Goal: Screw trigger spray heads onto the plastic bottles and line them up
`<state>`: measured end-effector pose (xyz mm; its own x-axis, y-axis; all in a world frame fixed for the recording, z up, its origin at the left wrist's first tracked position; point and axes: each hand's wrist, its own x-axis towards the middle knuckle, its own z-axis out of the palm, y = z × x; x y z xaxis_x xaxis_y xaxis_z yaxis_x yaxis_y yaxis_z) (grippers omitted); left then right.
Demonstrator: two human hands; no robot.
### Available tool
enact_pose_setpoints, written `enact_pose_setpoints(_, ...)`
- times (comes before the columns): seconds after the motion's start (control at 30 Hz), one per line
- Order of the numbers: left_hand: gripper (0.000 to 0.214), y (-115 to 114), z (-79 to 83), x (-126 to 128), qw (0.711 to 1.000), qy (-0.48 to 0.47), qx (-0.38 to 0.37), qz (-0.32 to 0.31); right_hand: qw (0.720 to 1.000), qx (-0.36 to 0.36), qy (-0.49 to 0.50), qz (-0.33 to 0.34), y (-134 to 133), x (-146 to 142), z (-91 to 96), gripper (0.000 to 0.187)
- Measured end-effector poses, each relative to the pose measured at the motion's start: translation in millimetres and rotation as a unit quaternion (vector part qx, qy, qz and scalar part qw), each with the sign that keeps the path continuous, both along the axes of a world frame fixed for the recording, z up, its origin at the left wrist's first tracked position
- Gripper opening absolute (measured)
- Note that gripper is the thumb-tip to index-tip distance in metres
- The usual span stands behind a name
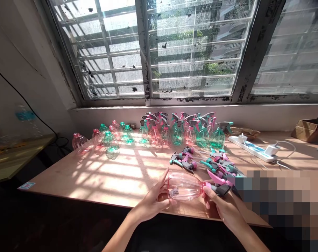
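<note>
A clear pink spray bottle (184,185) lies on its side just above the table's front edge, held between both hands. My left hand (153,200) wraps its fingers round the bottle's base. My right hand (221,206) grips the neck end, where a grey and pink trigger sprayer head (218,185) sits on the bottle. Just behind the bottle lies a heap of loose sprayer heads (211,163) in teal, pink and grey.
The wooden table (117,178) carries headless pink and teal bottles (106,140) at the back left and several finished spray bottles (185,131) at the back centre. A white power strip (253,148) with a charger and a cardboard box (308,130) lie at the right. Behind is a window.
</note>
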<state>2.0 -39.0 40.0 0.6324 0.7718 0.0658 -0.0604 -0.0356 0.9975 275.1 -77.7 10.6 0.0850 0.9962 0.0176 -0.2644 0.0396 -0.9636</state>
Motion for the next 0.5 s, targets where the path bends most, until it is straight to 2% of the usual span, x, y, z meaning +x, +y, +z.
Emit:
enact_pose_setpoints(0.07,0.103,0.4,-0.3,-1.1,1.000,0.003,-0.007,0.005,1.000,0.008,0.012,-0.003,1.0,0.0,-1.0,0.031)
enact_pose_setpoints(0.2,0.090,1.8,1.6,-0.5,1.000,0.008,-0.011,0.004,1.000,0.011,-0.002,0.009,1.9,-0.9,-0.6,0.031)
enact_pose_setpoints(0.27,0.092,1.5,3.2,0.9,1.000,0.009,-0.011,0.003,1.000,0.017,-0.009,0.008,1.7,-0.4,-0.7,0.032)
enact_pose_setpoints(0.5,0.096,-1.6,2.1,2.1,1.000,-0.025,0.004,-0.009,0.999,-0.022,0.010,0.021,0.4,0.1,-2.4,0.035)
